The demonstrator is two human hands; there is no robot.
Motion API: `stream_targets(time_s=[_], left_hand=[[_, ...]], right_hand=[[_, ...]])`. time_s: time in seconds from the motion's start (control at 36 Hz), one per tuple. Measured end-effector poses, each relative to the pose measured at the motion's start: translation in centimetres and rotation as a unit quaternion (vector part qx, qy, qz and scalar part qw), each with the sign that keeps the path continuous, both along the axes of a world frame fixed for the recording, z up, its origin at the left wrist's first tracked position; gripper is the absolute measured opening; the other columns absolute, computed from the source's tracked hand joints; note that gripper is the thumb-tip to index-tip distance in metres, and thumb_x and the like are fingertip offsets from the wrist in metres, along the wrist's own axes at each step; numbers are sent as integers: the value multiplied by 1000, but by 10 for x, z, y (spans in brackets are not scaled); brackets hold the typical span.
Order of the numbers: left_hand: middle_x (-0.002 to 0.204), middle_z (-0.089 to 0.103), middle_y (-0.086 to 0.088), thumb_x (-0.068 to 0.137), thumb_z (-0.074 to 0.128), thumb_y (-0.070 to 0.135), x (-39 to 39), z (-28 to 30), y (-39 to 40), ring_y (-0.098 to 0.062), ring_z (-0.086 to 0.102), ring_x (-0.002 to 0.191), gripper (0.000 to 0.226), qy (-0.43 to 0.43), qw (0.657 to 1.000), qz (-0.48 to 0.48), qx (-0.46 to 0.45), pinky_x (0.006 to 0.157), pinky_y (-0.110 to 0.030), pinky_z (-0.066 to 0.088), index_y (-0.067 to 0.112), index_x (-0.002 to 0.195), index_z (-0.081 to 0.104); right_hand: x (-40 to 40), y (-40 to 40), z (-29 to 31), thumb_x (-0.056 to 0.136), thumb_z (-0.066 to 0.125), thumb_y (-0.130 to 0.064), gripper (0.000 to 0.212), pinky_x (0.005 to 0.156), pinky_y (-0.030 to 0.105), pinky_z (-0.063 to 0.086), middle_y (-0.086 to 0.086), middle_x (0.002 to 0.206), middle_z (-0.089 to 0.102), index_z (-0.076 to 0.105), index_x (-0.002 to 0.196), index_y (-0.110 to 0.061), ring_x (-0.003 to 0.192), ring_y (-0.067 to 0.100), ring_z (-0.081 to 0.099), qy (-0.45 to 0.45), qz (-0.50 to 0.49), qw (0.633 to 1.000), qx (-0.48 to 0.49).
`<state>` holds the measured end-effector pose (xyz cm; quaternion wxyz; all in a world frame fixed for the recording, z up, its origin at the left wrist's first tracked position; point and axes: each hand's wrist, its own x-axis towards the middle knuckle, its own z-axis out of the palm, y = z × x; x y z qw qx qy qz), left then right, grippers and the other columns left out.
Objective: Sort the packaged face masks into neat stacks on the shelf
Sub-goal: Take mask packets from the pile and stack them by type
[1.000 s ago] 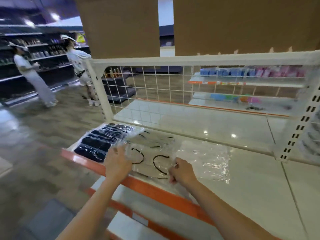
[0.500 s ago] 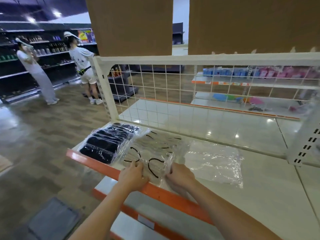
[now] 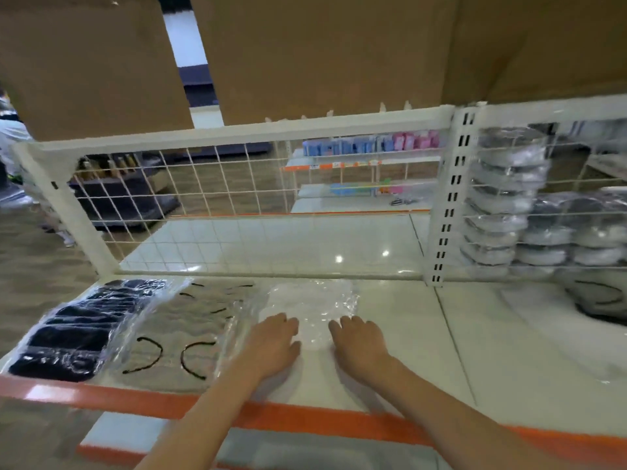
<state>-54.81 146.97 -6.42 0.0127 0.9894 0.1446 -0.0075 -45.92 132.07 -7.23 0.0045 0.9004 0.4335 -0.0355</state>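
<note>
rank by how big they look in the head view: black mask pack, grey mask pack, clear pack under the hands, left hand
1. grey mask pack
2. black mask pack
3. clear pack, though the hands partly cover it, so its place against the black one is unsure
4. left hand, smallest, even though it is nearer the camera

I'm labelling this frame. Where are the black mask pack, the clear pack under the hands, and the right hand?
black mask pack (image 3: 73, 329), head view, middle of its dark masks
clear pack (image 3: 314, 301), head view, crinkled middle
right hand (image 3: 359, 344), head view, back of hand
</note>
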Motion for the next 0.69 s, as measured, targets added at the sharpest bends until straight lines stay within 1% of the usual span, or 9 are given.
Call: stream_targets(time_s=[0.11, 0.19, 0.31, 0.39, 0.5, 0.56, 0.61, 0.67, 0.69], left_hand=[[119, 50, 1, 96, 43, 36, 40, -5, -50, -17, 48, 114, 31, -15, 998, -46, -37, 89, -29, 39, 20, 121, 51], [120, 49, 2, 96, 41, 33, 67, -10, -91, -15, 47, 115, 30, -27, 995, -75, -65, 90, -25, 38, 20, 122, 52], [118, 48, 2, 96, 42, 30, 104, -19, -146, -14, 47, 114, 30, -38, 989, -109, -93, 92, -22, 36, 19, 121, 54], [115, 48, 3, 97, 42, 27, 128, -23, -186, -12, 50, 107, 29, -36, 983, -118, -134, 87, -18, 36, 19, 120, 56], [101, 47, 6, 95, 46, 22, 155, -24, -239, -7, 49, 88, 22, -35, 969, -111, -218, 76, -16, 35, 18, 112, 60], [100, 51, 6, 94, 50, 22, 166, -26, -261, -5, 51, 86, 17, -37, 962, -108, -248, 74, -14, 35, 19, 107, 61], [99, 55, 8, 93, 52, 21, 173, -30, -282, -2, 52, 84, 13, -45, 951, -100, -288, 73, -9, 37, 23, 100, 62], [97, 59, 9, 91, 53, 19, 178, -33, -300, 2, 54, 83, 11, -61, 939, -82, -329, 69, -4, 37, 27, 94, 61], [95, 60, 9, 91, 54, 17, 179, -34, -309, 3, 54, 81, 12, -69, 931, -70, -351, 67, -3, 38, 27, 92, 60]], right_hand=[[32, -67, -4, 92, 43, -13, 39, 94, 35, 36, 10, 131, 46, 41, 131, -10, 121, 27, 42, -3, -38, 999, -6], [54, -121, -8, 93, 40, -12, 39, 98, 36, 34, 10, 133, 44, 41, 132, -11, 124, 24, 40, 5, -81, 997, -6], [79, -193, -15, 93, 37, -15, 35, 97, 35, 34, 6, 131, 46, 44, 128, -14, 122, 23, 41, 12, -148, 989, 13], [96, -244, -19, 95, 33, -16, 32, 95, 34, 35, 4, 128, 47, 46, 124, -14, 119, 23, 41, 6, -190, 981, 35], [119, -299, -24, 97, 31, -23, 30, 96, 33, 35, 2, 128, 44, 45, 124, -17, 119, 21, 40, -6, -239, 970, 43], [131, -322, -24, 97, 33, -25, 32, 97, 34, 35, 3, 130, 42, 43, 126, -17, 121, 21, 39, -6, -266, 963, 48], [142, -342, -25, 96, 35, -27, 36, 100, 34, 34, 3, 135, 38, 40, 130, -18, 124, 23, 36, 2, -290, 956, 43], [151, -360, -28, 94, 38, -32, 40, 101, 36, 33, 4, 139, 35, 39, 131, -18, 127, 25, 34, 24, -309, 950, 42], [155, -366, -30, 93, 39, -37, 42, 102, 37, 33, 4, 138, 37, 40, 130, -18, 126, 25, 35, 37, -316, 947, 46]])
